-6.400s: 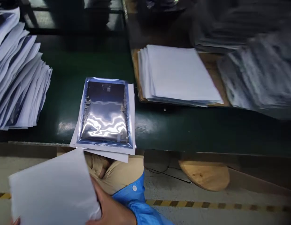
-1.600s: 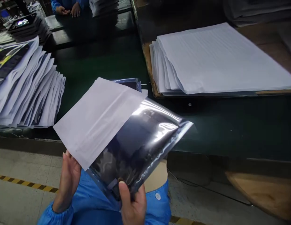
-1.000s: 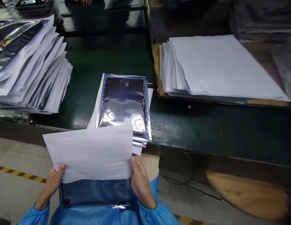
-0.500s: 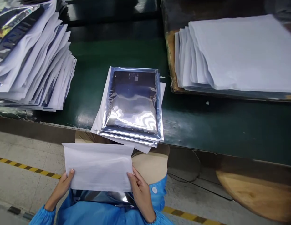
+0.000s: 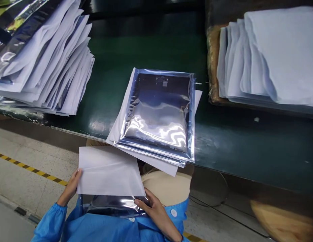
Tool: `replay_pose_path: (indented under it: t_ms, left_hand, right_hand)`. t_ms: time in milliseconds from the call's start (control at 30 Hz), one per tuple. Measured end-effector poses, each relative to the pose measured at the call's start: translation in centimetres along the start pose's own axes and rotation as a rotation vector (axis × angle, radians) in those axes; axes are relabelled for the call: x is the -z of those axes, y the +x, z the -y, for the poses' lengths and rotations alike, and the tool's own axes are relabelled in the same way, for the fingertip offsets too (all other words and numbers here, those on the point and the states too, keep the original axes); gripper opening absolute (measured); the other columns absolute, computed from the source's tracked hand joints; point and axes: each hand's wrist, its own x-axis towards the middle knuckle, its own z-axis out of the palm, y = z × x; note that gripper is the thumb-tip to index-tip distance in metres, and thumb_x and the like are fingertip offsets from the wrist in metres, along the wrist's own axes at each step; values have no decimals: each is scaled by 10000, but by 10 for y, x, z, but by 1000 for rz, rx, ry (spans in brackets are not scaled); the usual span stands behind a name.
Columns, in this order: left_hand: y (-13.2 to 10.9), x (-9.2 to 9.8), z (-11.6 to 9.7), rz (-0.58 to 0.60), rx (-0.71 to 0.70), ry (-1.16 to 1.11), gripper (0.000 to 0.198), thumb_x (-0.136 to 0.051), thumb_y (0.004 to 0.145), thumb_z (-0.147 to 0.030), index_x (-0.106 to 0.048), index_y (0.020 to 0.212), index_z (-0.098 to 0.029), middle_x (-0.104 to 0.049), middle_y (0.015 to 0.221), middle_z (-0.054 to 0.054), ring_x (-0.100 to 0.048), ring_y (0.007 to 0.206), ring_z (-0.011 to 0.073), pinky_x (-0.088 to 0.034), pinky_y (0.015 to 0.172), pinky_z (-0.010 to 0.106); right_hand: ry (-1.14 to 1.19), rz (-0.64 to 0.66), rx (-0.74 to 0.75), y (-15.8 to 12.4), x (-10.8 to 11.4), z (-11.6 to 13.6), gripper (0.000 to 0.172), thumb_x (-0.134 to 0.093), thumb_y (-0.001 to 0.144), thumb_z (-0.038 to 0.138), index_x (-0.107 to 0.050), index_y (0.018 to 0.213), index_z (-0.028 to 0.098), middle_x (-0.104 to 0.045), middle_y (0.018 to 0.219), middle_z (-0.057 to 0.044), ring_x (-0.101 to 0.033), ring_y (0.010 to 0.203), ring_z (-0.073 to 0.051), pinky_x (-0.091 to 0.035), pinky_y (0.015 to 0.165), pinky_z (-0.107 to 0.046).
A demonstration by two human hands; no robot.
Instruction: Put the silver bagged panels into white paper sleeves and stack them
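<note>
My left hand (image 5: pixel 73 183) pinches the left edge of a white sheet (image 5: pixel 108 171) above my lap. My right hand (image 5: pixel 152 205) grips the right side of a shiny dark bag (image 5: pixel 108 203), its thumb on top. The bag shows below the sheet's lower edge, and the sheet covers the rest of it. Ahead, a silvery see-through bag with a dark flat panel inside (image 5: pixel 159 107) lies on top of other bags and white paper (image 5: pixel 156 163), which overhang the table's front edge.
On the dark green table (image 5: pixel 247 144), a tall leaning pile of white sheets and shiny bags (image 5: pixel 63 67) stands at the left. At the right, white sheets (image 5: pixel 290 53) lie on a brown worn-edged board (image 5: pixel 214 67). A wooden stool seat (image 5: pixel 285 218) is at the lower right.
The white sheet is opened flatter and sits higher, with more of the dark bag showing. My right thumb has moved from the sheet onto the bag. The view has shifted left.
</note>
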Motion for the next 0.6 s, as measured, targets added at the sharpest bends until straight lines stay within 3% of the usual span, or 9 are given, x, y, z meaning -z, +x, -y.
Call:
replay_pose_path:
  t_ms: [133,267,433,600]
  left_hand:
    - [23,-9,-13,-7,-42,-64,509,-822,539,-499,-689,859,-126,-730,829,80,-654,750,201,-495,665,270]
    - [24,-12,-12,-67,-84,-127,457,-847,519,-444,-668,789,-121,-705,720,26,-619,623,146,-460,574,227]
    - [9,-12,1,-165,-110,-218,463,-846,515,-445,-673,812,-133,-716,738,18,-647,670,157,-494,618,237]
    - [-2,-14,12,-210,-64,-220,446,-791,613,-450,-695,907,-128,-740,809,61,-676,706,212,-520,622,296]
  right_hand:
    - [22,16,6,1,3,3,430,-739,708,413,-658,1069,194,-714,1055,-78,-635,999,-279,-479,902,-419]
    - [106,-16,-58,-10,-2,-7,485,-770,670,421,-654,1082,192,-734,1019,-87,-658,987,-294,-497,884,-434]
    - [165,-145,-133,-27,-10,-21,531,-801,618,456,-666,1063,199,-740,1018,-108,-675,961,-316,-494,890,-464]
    - [196,-130,-131,-30,-9,-24,361,-787,645,452,-702,897,208,-759,885,-83,-695,862,-294,-534,798,-412]
